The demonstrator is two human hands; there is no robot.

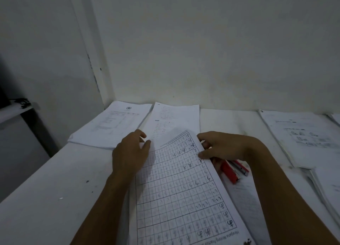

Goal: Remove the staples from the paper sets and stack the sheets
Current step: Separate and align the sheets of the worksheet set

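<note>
Progress looks partial, judging by how the papers lie. Two stacks sit at the far left of the tabletop (46, 186), against the wall: the left stack (112, 127) and, just beside it, the middle stack (174, 119), and these read as sheets you have already freed. To your right, the right-hand piles (303, 134) run off the edge of the view and probably wait for their staples to come out, though the dim light makes that hard to confirm.

Your hands are both on the grid worksheet (184, 189), which lies in front of you with its far corner lifted. Your left hand (131, 152) rests near its upper left edge, fingers loosely curled; whether they pinch the paper is hidden. Your right hand (222, 147) pinches the upper right edge between thumb and fingers. No staple can be made out on it.

A red stapler-type tool (233, 171) lies untouched on the tabletop under your right wrist, on top of another printed sheet (244, 198).

No tray, box or bin is in view; every sheet lies bare on the tabletop.
</note>
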